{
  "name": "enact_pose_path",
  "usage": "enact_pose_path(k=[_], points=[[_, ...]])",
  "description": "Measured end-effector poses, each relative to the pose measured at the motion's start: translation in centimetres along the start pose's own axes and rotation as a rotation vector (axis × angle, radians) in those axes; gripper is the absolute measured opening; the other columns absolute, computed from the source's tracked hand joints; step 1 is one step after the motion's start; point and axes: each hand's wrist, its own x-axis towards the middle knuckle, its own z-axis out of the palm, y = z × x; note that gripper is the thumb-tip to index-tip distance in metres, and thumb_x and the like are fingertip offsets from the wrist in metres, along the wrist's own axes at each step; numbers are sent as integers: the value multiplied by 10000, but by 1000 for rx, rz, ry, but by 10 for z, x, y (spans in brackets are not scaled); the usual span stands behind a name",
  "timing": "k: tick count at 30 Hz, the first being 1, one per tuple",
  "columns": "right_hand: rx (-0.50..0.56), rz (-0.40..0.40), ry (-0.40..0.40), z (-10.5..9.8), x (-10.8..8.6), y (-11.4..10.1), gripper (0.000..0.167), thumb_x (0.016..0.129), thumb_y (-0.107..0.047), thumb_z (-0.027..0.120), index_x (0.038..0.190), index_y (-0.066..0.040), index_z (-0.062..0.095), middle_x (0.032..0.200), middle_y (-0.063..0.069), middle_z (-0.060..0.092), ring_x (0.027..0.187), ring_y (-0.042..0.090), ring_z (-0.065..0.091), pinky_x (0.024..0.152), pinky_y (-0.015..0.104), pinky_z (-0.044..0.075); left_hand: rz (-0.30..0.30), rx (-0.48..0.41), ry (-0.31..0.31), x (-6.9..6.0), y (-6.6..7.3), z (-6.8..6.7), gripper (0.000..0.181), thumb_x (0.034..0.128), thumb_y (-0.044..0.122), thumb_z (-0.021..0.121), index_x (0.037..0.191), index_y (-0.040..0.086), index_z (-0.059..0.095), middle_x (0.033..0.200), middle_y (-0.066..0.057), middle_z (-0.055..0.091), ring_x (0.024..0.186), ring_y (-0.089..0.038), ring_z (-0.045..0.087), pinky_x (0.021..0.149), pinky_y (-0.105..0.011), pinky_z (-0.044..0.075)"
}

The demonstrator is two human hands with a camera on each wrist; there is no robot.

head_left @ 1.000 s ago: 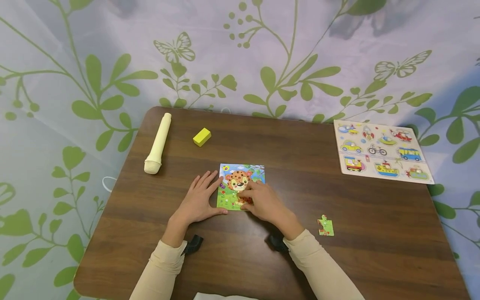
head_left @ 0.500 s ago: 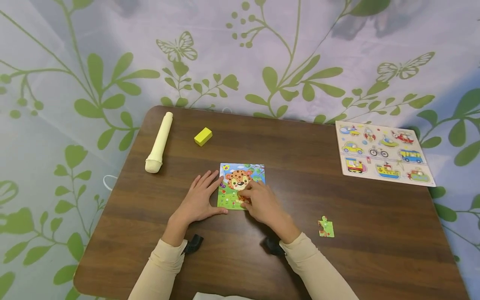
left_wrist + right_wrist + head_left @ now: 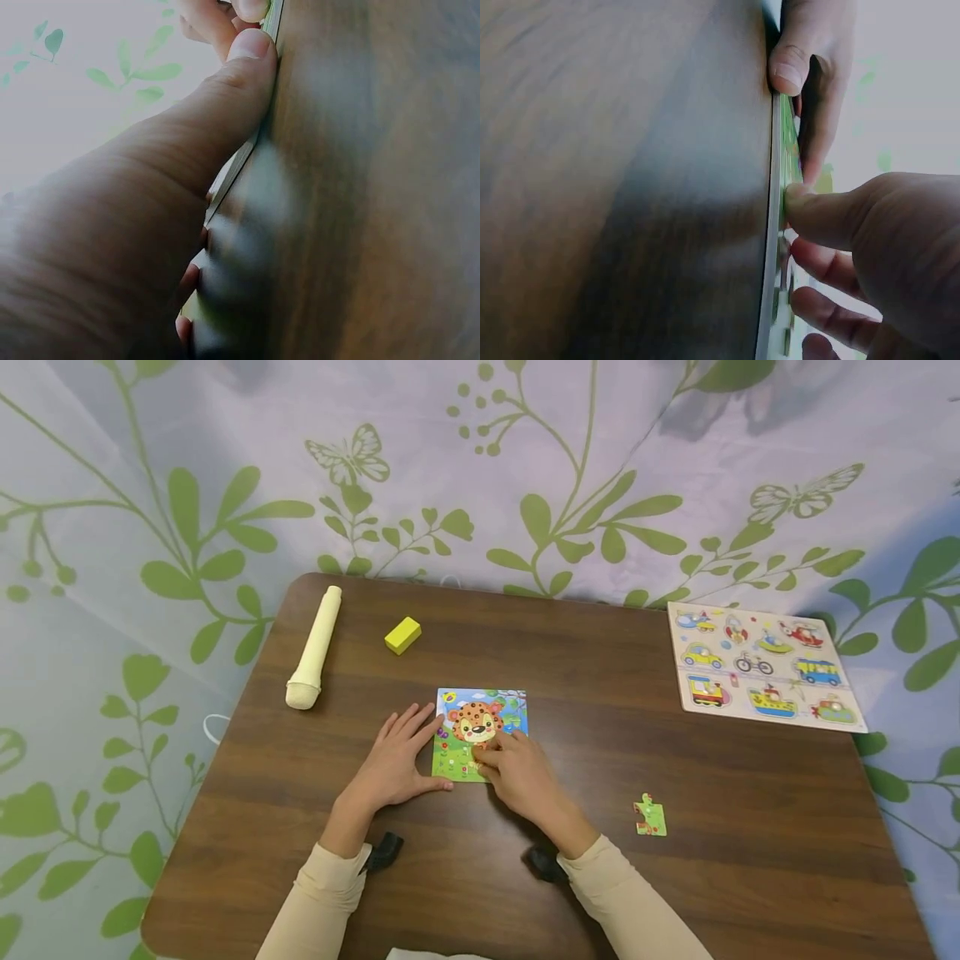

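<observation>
A square jigsaw puzzle [image 3: 455, 760] with a cartoon leopard on a green meadow lies flat on the table. My left hand [image 3: 392, 764] rests spread along its left side, thumb at the front edge. In the left wrist view, that thumb [image 3: 240, 82] touches the board's rim. Over the lower right part of the picture, my right hand [image 3: 520, 779] bends its thumb and fingers onto a puzzle piece [image 3: 787, 238], mostly hidden by the hand. Seen from the right wrist, the pieces near those fingers stand slightly uneven. A loose green puzzle piece [image 3: 654, 817] lies farther right.
A cream toy microphone [image 3: 314, 647] lies at the back left, with a yellow block [image 3: 402, 635] near it. At the back right corner is a wooden vehicle peg board [image 3: 738, 685]. The brown table [image 3: 765, 868] meets a leaf-patterned backdrop [image 3: 420, 460].
My right hand has shifted slightly left over the leopard's body, and its fingers now cover more of that part. The left hand keeps its place beside the puzzle.
</observation>
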Motion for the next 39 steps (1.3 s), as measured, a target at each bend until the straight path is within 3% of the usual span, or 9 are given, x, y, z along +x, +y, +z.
enact_pose_path(k=[5,9,14,18,21,23,28,33,39], points=[[70,-29,-16,-1,-8,11,332,943,-285,742,1260,-187,748,1075,-17,698,952,202,603,833,398,529,10,-7,-3,0,1,-1,1098,730,653,826,1603,175,363,1696,-82,270,1588,-336,186,1272,-603,136],[177,-20,-10,-16,-30,40,429,929,-286,761,1321,-124,701,1140,29,699,1057,224,636,939,452,549,-2,-1,-9,0,1,-4,1106,725,654,829,1607,185,352,1698,-70,266,1590,-331,181,1271,-609,133],[218,167,-6,-44,-98,98,570,837,-322,851,1352,-146,679,1163,19,685,1029,210,637,864,457,556,8,-10,-8,1,2,-2,1121,724,661,825,1613,186,336,1700,-47,267,1593,-322,178,1276,-599,123],[198,329,-43,-58,-158,136,729,778,-402,878,1404,-124,627,1231,44,652,1011,204,616,785,375,539,-1,-14,-16,-1,0,-1,1126,722,662,827,1614,185,332,1701,-39,265,1593,-321,175,1277,-592,115],[172,380,-24,-62,-190,153,768,745,-391,899,1392,-82,622,1218,56,632,946,128,549,700,271,488,-9,-10,-15,-2,-1,-1,1131,718,660,830,1615,188,330,1703,-36,261,1593,-318,169,1276,-590,107],[153,372,16,-62,-201,159,744,724,-348,919,1358,-71,645,1184,47,632,898,85,505,661,233,461,-9,-14,-11,-2,-2,-1,1130,719,661,829,1616,190,328,1704,-32,257,1595,-313,165,1278,-585,102],[127,318,88,-55,-200,165,614,713,-303,934,1259,-120,720,1103,1,649,866,35,493,668,231,453,-7,-21,-10,0,-2,-2,1122,725,652,829,1614,183,331,1703,-40,260,1593,-319,168,1277,-588,100],[131,313,93,-51,-190,161,424,729,-253,932,1102,-159,754,982,-79,625,803,22,519,651,240,483,-5,-29,-18,1,-2,-1,1127,727,651,830,1617,183,322,1703,-35,259,1594,-318,168,1278,-583,96],[118,299,83,-45,-167,144,384,750,-315,917,1038,-146,727,917,-100,584,807,39,535,677,281,516,-6,-42,-21,3,-1,-1,1129,720,658,831,1614,181,331,1706,-18,252,1599,-293,154,1285,-561,85]])
